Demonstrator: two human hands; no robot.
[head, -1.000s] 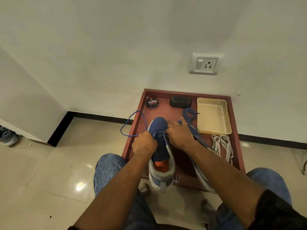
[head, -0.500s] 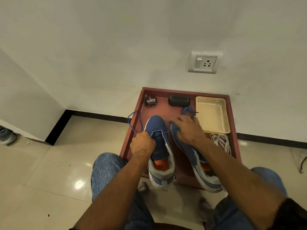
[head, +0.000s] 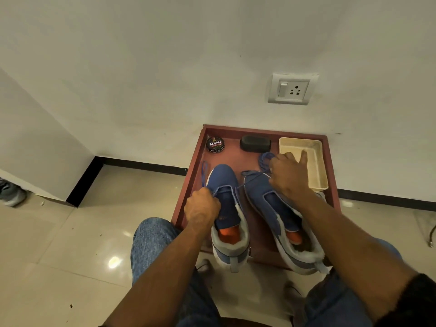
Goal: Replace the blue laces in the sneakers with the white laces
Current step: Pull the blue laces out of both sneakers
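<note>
Both hands on the sneakers, blue lace half out.
Left hand [head: 202,210] fisted around the blue lace [head: 204,172] at the left sneaker [head: 227,204]; right hand [head: 289,173] was over the right sneaker [head: 266,197], grip unclear, index finger extended.

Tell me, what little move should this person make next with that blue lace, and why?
Probably keep drawing the blue lace out of the left sneaker. The left hand grips it at the eyelets, and a strand still runs across to the right hand, so the lace seems not yet free. The white laces are mostly hidden behind the right arm.
</note>
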